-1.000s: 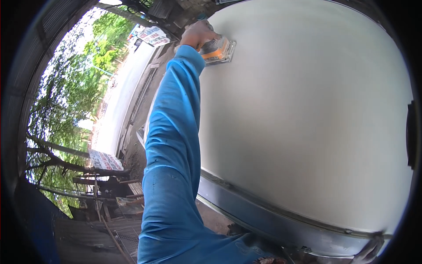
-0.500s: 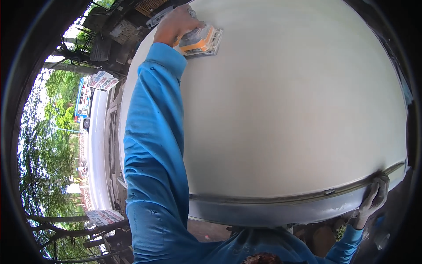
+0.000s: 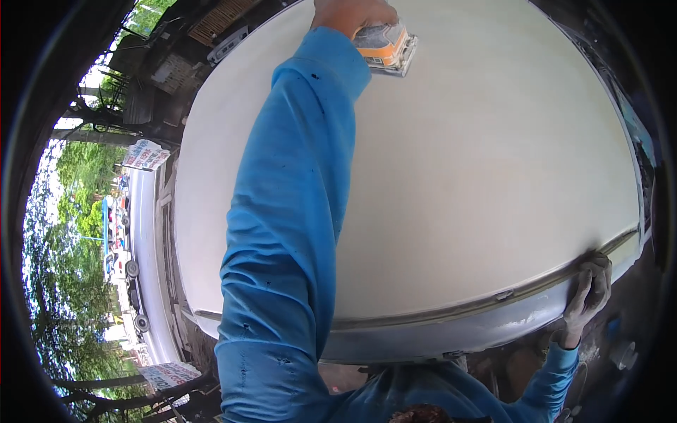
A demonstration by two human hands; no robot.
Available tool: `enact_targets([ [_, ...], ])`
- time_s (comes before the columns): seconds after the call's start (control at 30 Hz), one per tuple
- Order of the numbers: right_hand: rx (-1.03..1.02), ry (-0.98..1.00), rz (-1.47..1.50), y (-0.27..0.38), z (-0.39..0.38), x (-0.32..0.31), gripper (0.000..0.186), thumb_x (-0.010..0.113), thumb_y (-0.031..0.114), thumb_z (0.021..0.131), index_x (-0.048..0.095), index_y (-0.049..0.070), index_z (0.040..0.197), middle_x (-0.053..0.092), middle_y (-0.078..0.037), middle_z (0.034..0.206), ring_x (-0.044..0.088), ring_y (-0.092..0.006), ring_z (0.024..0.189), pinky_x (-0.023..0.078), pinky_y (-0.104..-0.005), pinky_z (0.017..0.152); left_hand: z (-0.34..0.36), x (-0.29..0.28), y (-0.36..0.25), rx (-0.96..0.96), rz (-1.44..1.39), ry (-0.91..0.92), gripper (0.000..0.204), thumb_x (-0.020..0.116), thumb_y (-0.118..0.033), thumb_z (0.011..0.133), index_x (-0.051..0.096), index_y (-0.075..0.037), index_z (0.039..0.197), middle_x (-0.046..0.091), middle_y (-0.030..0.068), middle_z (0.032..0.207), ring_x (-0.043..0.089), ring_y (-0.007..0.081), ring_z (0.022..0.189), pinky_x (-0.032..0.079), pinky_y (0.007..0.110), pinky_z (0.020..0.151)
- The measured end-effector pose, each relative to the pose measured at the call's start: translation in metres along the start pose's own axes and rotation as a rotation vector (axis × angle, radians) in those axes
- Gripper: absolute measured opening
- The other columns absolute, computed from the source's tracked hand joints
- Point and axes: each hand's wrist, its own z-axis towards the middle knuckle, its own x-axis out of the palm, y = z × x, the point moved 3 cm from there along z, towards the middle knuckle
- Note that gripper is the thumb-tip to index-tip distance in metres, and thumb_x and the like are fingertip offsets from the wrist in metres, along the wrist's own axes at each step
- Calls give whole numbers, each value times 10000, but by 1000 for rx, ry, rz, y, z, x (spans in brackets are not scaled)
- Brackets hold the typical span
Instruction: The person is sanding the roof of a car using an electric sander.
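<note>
My left hand [image 3: 350, 13] is closed over the top of an orange and grey power sander [image 3: 384, 48]. The sander's flat square pad rests on the pale, matte vehicle roof [image 3: 451, 176], toward its far side. The upper part of the hand is cut off by the frame's edge. At the near right, my dusty right hand [image 3: 591, 289] is curled on the roof's edge by the dark trim channel [image 3: 522, 289], fingers pressed together. My blue left sleeve [image 3: 289, 197] crosses above the roof and hides part of it.
Beyond the roof's left side lies a road [image 3: 146, 211] with parked or passing vehicles [image 3: 127, 282]. Hanging signs [image 3: 146, 154], posts and trees stand there. A grey handheld device [image 3: 227, 46] sits past the far left edge. Clutter lies on the ground at lower right.
My left hand has moved the sander to the right and slightly farther away across the roof. The whole view has shifted a little. My right hand stays at the roof's edge.
</note>
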Motion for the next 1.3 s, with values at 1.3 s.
enact_targets([
  [1.3, -189, 26, -138, -39, -20, -10, 226, 482, 118, 938, 586, -82, 926, 601, -205, 954, 590, -369, 949, 465, -466, 928, -386, 37, 133, -1257, -663, 213, 573, 844, -315, 615, 669, 14, 1050, 703, 162, 964, 669, 259, 844, 516, 367, 810],
])
